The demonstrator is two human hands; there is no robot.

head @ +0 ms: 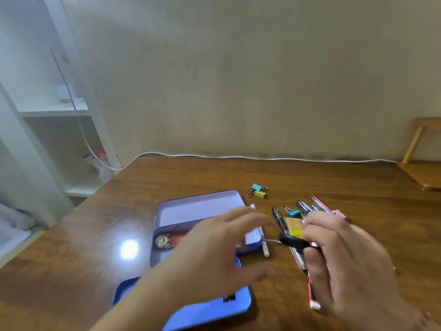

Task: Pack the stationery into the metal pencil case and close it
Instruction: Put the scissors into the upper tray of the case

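Observation:
The metal pencil case (198, 206) lies open in the middle of the wooden table, lilac inside, with a red picture card in its tray. A blue lid-like part (214, 309) lies nearer to me. My left hand (214, 256) hovers over the tray, fingers spread, holding nothing. My right hand (341, 256) pinches a small black object (292, 242) with a thin pink-white cord, just right of the case. A white marker (262, 237) lies along the case's right side. Pens (307, 207), a pink eraser (340, 213) and a yellow sticky pad (294, 226) lie under and beyond my right hand.
Two binder clips, blue and yellow (258, 190), lie behind the case; another blue clip (291, 212) sits among the pens. A white cable (262, 158) runs along the table's far edge. White shelves (59, 111) stand at the left, a wooden chair (422, 168) at the right.

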